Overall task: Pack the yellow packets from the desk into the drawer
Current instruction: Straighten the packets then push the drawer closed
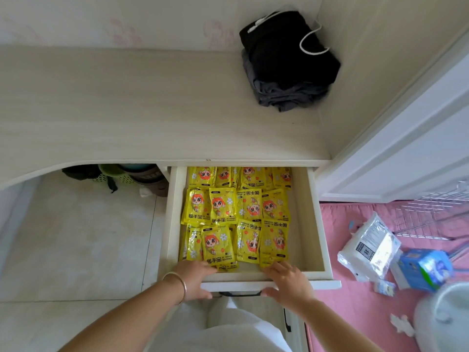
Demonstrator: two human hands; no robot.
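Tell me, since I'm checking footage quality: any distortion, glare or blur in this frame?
Head view: wide-angle bending curves the desk edge and the door on the right; glare glints on the yellow packets and the white bag; daylight is soft, shadows faint; the corners look smeared, while the drawer and both hands stay sharp.

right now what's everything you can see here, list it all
yellow packets: too many to count, some overlapping; yellow with a cartoon figure; in rows inside the drawer
drawer: one, cream, pulled open under the desk
desk: one, pale wood, no yellow packets on it
folded clothes: one pile, black on grey, back right desk corner
baskets: partly hidden, green, under the desk
plastic bag: one, clear and white, on the pink surface at right
box: one, blue, beside the bag
bangle: one, gold, left wrist
left hand: over the drawer front, fingers on the packets
right hand: same, fingers on the packets
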